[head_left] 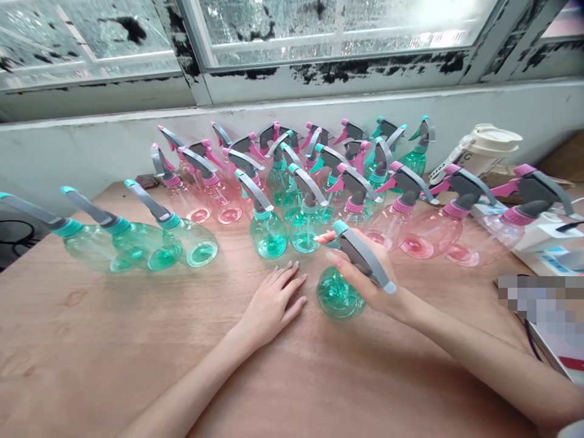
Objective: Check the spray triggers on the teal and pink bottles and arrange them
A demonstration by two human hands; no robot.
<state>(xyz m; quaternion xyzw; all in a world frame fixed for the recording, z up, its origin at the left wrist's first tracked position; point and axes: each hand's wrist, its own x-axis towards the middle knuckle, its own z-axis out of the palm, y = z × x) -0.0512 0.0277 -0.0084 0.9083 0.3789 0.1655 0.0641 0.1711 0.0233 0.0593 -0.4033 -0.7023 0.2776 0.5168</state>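
Note:
My right hand (371,277) is wrapped round the neck of a green spray bottle (340,295) with a grey and teal trigger head. The bottle's base is close to the table top; whether it touches I cannot tell. To the left of it, my left hand (276,298) lies flat on the wood, fingers stretched out and holding nothing. Just beyond the hands stand two more green spray bottles (269,234). Pink spray bottles (426,228) form a slanting row on the right, and several green ones (196,243) stand at the left.
More pink and green bottles crowd the back of the wooden table (137,353), against the wall below the window. A white lidded cup (486,149) stands at the back right. White boxes (542,234) and a dark cable lie along the right edge.

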